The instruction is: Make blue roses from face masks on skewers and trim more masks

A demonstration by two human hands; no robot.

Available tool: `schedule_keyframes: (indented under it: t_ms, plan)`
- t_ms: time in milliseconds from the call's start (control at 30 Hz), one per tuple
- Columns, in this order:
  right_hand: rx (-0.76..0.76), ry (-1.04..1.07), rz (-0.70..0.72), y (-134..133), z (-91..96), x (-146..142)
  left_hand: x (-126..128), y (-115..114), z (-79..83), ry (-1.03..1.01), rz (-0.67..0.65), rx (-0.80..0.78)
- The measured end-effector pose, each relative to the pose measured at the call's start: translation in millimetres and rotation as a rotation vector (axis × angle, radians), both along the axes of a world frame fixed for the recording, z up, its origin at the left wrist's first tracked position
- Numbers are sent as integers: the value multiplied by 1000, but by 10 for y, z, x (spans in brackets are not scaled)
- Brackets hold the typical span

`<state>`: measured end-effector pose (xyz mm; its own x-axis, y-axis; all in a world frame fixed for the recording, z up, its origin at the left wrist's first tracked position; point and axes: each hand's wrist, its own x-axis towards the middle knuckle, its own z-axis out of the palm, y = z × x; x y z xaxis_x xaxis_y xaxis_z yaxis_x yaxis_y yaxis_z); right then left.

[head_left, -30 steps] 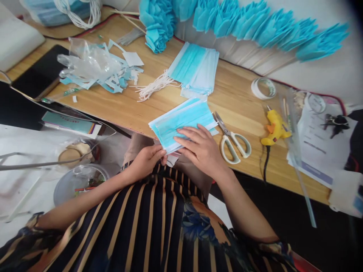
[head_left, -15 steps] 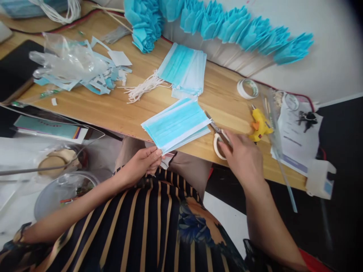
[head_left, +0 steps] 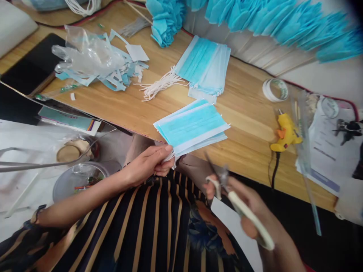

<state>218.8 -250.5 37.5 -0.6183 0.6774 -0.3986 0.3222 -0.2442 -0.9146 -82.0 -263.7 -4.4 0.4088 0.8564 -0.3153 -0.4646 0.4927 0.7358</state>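
Note:
In my left hand point(head_left: 154, 161), the fingers pinch the near corner of several stacked blue face masks point(head_left: 195, 124), with white ear loops bunched at the fingertips. The masks fan out over the front edge of the table. My right hand point(head_left: 244, 200) grips white-handled scissors point(head_left: 224, 181), blurred by motion, their blades apart and pointing toward the masks without touching them. Farther back lies another pile of face masks point(head_left: 204, 64), beside a bunch of cut white ear loops point(head_left: 163, 84).
Blue mask scraps and a plastic glove point(head_left: 93, 60) lie at the left near a black phone point(head_left: 34, 62). Blue fabric flowers point(head_left: 255, 19) on sticks lean at the back wall. A tape roll point(head_left: 275, 90), a yellow glue gun point(head_left: 286, 132) and papers point(head_left: 323, 151) are at the right.
My right hand has lifted the scissors off the table and drawn them back toward my body, blades opened. My left hand still holds the masks. The view has shifted.

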Motion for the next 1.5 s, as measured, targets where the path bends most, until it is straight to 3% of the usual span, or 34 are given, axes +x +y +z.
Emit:
schedule_keyframes:
  t_ms: [100, 200, 433, 700, 1000, 1333, 1500]
  plan:
    - [-240, 69, 55, -56, -206, -126, 16, 44, 46, 36, -25, 6]
    - [-314, 85, 67, -3, -350, -241, 30, 67, 65, 81, -35, 2]
    - [-242, 112, 82, 119, -462, -322, 30, 68, 151, 266, 16, 43]
    - [-201, 128, 173, 204, -534, -436, 76, 52, 162, 141, -3, -92]
    - [-416, 352, 55, 129, -772, -510, 92, 41, 141, 46, -50, -65]
    - [-524, 410, 31, 55, -787, -577, 108, 67, 196, 37, -25, -34]
    - [-555, 504, -54, 26, -660, -657, 82, 40, 221, 206, 122, 95]
